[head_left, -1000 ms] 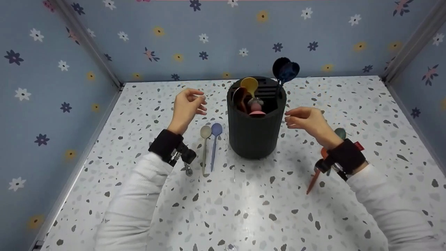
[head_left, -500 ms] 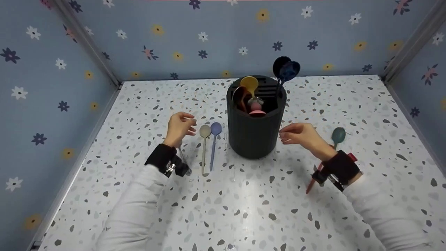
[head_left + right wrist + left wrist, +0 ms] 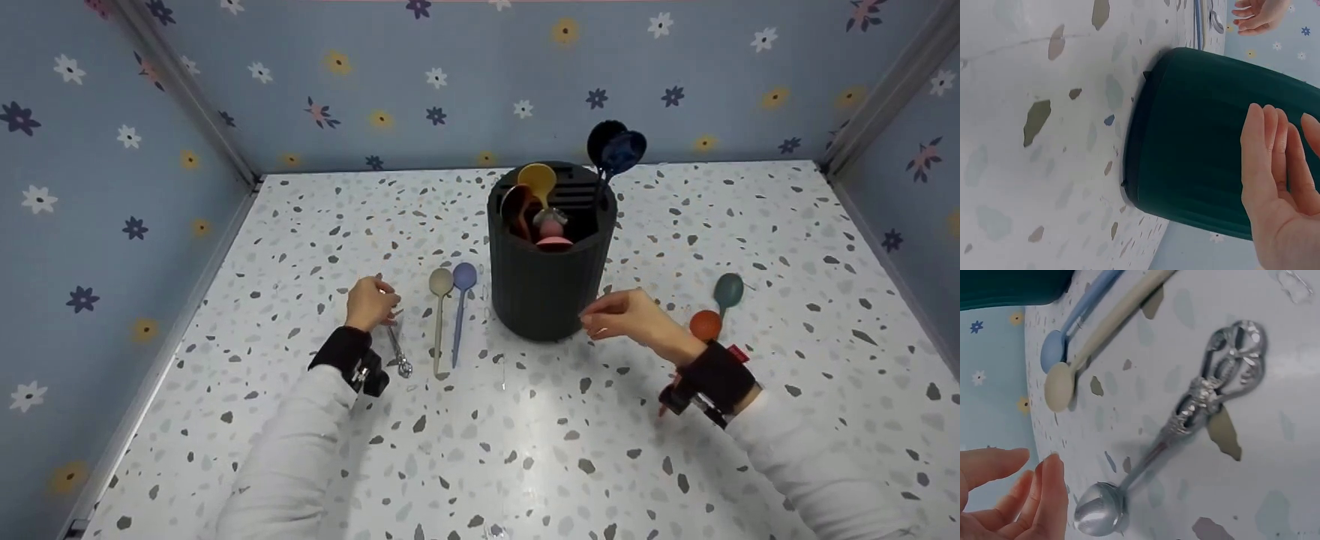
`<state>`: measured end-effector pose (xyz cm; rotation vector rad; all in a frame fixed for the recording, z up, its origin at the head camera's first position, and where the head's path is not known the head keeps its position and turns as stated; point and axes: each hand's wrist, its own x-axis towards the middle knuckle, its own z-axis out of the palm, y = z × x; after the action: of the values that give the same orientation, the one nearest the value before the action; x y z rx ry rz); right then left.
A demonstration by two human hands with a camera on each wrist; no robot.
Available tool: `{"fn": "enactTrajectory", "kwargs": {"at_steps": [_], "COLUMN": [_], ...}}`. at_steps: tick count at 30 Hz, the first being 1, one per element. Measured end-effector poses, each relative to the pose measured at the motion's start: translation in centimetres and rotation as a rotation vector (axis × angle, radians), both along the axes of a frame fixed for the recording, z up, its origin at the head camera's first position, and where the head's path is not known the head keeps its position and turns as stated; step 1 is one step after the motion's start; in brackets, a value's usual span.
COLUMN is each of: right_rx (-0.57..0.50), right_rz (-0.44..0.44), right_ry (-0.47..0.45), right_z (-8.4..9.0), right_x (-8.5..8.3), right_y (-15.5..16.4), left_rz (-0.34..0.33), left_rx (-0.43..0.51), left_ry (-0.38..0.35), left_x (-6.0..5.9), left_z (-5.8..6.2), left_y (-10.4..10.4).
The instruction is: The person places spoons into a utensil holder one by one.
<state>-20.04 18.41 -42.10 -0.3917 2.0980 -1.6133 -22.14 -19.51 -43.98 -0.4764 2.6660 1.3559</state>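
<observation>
My left hand [image 3: 370, 302] hovers by a silver spoon [image 3: 1172, 428] with an ornate openwork handle, lying on the speckled table. In the left wrist view, thumb and fingers are bent with a gap between them, and the spoon's bowl lies just beyond the fingertips. Nothing is in that hand. Beside the front right of a dark, ribbed utensil holder [image 3: 551, 292] is my right hand [image 3: 634, 319], its fingers extended and nothing in its grasp. A beige spoon [image 3: 441, 282] and a lavender-blue spoon [image 3: 465, 276] lie side by side between the left hand and the holder.
A green spoon [image 3: 728, 290] and an orange utensil [image 3: 705, 325] lie at right, partly behind my right wrist. Out of the holder stick a yellow utensil [image 3: 537, 178], dark blue utensil [image 3: 622, 152] and several others. Flower-patterned walls [image 3: 480, 90] enclose the back and sides.
Both hands have come down toward the near side, the left hand to the silver spoon, the right hand along the holder's side. The orange utensil's head has come into view.
</observation>
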Motion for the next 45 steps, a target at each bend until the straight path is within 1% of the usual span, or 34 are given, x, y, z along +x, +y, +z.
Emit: {"fn": "enactTrajectory", "kwargs": {"at_steps": [3,4,7,9,10,11,12,13,15,17,18,19,20,21,22,23,24,25,26,27,28,29,30,31,32,34,35,37,38,39,42,45], "right_rx": [-0.003,-0.006,-0.008,-0.009,-0.009,-0.008,-0.008,-0.006,0.000,-0.003,-0.004,-0.002,-0.003,-0.005,-0.005,-0.005,-0.003,-0.001,-0.001,0.000,0.000,0.003,0.005,0.006,0.004,-0.004,-0.009,-0.016,-0.019,-0.024,-0.028,-0.035], "right_rz": [0.016,0.025,0.040,0.057,0.065,0.068,0.073,0.075,0.075,0.075,0.075,0.074,0.076,0.078,0.080,0.082,0.086,0.090,0.097,0.104,0.110,0.114,0.118,0.120,0.124,0.132,0.136,0.148,0.155,0.163,0.185,0.207], "right_ry": [-0.001,-0.002,-0.004,-0.006,-0.008,-0.013,-0.018,-0.022,-0.033,-0.042,-0.045,-0.046,-0.047,-0.048,-0.048,-0.051,-0.053,-0.056,-0.060,-0.064,-0.069,-0.072,-0.074,-0.074,-0.074,-0.078,-0.083,-0.095,-0.101,-0.106,-0.131,-0.156], "right_z": [-0.1,-0.1,-0.2,-0.4,-0.4,-0.5,-0.5,-0.5,-0.6,-0.6,-0.6,-0.6,-0.6,-0.6,-0.6,-0.6,-0.6,-0.6,-0.7,-0.7,-0.7,-0.8,-0.8,-0.9,-1.0,-1.2,-1.4,-1.7,-1.8,-1.9,-2.3,-2.6], "right_x": [0.2,0.3,0.4,0.5,0.5,0.5,0.6,0.6,0.6,0.7,0.7,0.7,0.7,0.7,0.7,0.7,0.7,0.7,0.7,0.8,0.8,0.8,0.9,0.9,1.0,1.1,1.2,1.3,1.4,1.5,1.8,2.0], "right_y": [-0.4,-0.5,-0.8,-1.0,-1.1,-1.2,-1.3,-1.4,-1.5,-1.6,-1.7,-1.7,-1.8,-1.9,-2.1,-2.3,-2.5,-2.7,-2.9,-3.1,-3.3,-3.5,-3.6,-3.8,-4.0,-4.3,-4.5,-5.1,-5.4,-5.7,-7.0,-8.3], "left_rz": [-0.005,-0.023,-0.035,-0.016,-0.009,-0.001,-0.005,0.004,-0.011,-0.020,-0.017,-0.011,-0.013,-0.013,-0.007,-0.010,-0.010,0.000,0.018,0.028,0.046,0.060,0.081,0.085,0.099,0.108,0.115,0.113,0.118,0.110,0.110,0.127], "left_rx": [-0.071,-0.074,-0.162,-0.196,-0.209,-0.240,-0.242,-0.258,-0.264,-0.228,-0.207,-0.189,-0.145,-0.117,-0.101,-0.075,-0.080,-0.084,-0.077,-0.079,-0.063,-0.021,0.005,0.087,0.150,0.269,0.308,0.350,0.333,0.343,0.368,0.406], "left_ry": [-0.062,-0.045,-0.096,-0.123,-0.125,-0.146,-0.130,-0.107,-0.076,-0.078,-0.097,-0.091,-0.118,-0.093,-0.095,-0.094,-0.091,-0.096,-0.129,-0.131,-0.162,-0.187,-0.203,-0.192,-0.201,-0.213,-0.225,-0.239,-0.267,-0.274,-0.297,-0.305], "left_x": [-0.3,-0.6,-1.0,-0.8,-0.6,-0.2,-1.8,-2.9,-4.8,-6.6,-7.4,-6.5,-5.9,-5.6,-5.3,-4.5,-4.1,-3.7,-3.1,-2.7,-2.1,-1.5,-1.6,-1.3,-0.9,-0.3,-0.1,0.3,0.6,0.7,1.1,1.2], "left_z": [-0.9,-1.8,-2.8,-2.9,-2.9,-2.3,-5.6,-8.1,-12.1,-15.4,-16.9,-15.3,-14.1,-13.8,-13.1,-11.8,-11.3,-10.5,-9.3,-8.6,-7.3,-6.2,-6.1,-5.9,-5.4,-4.7,-4.4,-3.9,-3.2,-3.3,-2.8,-2.8], "left_y": [-0.6,-1.0,-1.5,-1.4,-1.3,-1.0,-2.6,-3.7,-5.7,-7.2,-7.9,-7.1,-6.6,-6.5,-6.2,-5.6,-5.4,-5.0,-4.4,-4.0,-3.4,-2.9,-2.8,-2.7,-2.5,-2.3,-2.2,-2.1,-1.8,-1.9,-1.8,-1.8]}}
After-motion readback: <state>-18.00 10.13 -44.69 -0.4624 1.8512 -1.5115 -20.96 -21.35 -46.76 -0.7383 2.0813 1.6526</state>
